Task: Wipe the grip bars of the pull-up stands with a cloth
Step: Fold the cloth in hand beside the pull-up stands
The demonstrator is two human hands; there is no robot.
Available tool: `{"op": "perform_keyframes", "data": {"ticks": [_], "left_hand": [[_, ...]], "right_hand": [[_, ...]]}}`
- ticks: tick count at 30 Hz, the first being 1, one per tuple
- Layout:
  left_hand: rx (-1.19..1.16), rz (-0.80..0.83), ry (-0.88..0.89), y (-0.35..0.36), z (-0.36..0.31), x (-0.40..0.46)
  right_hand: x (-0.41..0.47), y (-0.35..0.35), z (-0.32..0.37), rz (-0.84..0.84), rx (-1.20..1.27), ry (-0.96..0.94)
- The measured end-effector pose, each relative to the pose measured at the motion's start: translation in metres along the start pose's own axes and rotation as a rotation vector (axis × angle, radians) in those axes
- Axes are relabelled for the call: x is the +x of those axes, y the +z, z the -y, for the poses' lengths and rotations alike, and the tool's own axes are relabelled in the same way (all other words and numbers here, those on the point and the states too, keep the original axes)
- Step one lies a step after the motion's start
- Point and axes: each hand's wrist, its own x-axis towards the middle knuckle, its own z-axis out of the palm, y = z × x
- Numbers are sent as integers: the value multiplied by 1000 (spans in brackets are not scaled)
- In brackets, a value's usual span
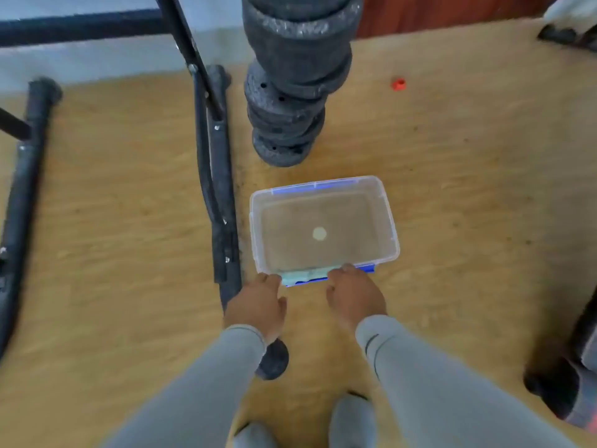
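A pale green cloth lies draped over the near rim of a clear plastic tub with blue clips, which stands on the wooden floor. My left hand grips the cloth's left end at the tub's near left corner. My right hand grips its right end, fingers curled over the rim. The black pull-up stand's base bar runs along the floor just left of the tub. Its upper bar crosses the top left.
A tall stack of black weight plates stands right behind the tub. Another black base bar lies at far left. A small red object sits on the floor at upper right. Dark equipment is at the right edge.
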Motion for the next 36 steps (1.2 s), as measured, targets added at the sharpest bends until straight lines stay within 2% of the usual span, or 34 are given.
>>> {"op": "perform_keyframes", "data": {"ticks": [3, 7, 13, 15, 18, 20, 22, 24, 26, 27, 30, 34, 36], "left_hand": [[43, -58, 2, 30, 9, 38], [47, -31, -11, 59, 23, 64], [46, -30, -5, 65, 31, 63], [39, -9, -28, 55, 29, 48], [-29, 8, -40, 24, 23, 12], [-203, 5, -61, -11, 15, -22], [-638, 34, -231, -55, 9, -60], [-1192, 232, -487, -109, 3, -114], [-1497, 441, -538, -162, 2, -178], [-1580, 444, -524, -187, 3, -211], [-1688, 182, -481, -259, -1, -307], [-1493, -17, -289, -337, -11, -417], [-1485, -101, -224, -367, -17, -464]], "right_hand": [[39, 32, -8, -78, -28, -39], [76, 59, -13, -99, -172, -111], [80, 62, -16, -215, -274, -234], [62, 46, -5, -217, -195, -273], [19, -1, 22, -62, 92, -187], [-21, -42, 40, 48, 344, -115], [-71, -93, 65, 161, 579, -83], [-129, -151, 93, 228, 741, -70], [-188, -208, 121, 253, 830, -65], [-219, -235, 134, 258, 858, -71], [-300, -307, 164, 278, 899, -74], [-382, -383, 201, 446, 1006, -65], [-412, -407, 220, 466, 1051, -76]]}}
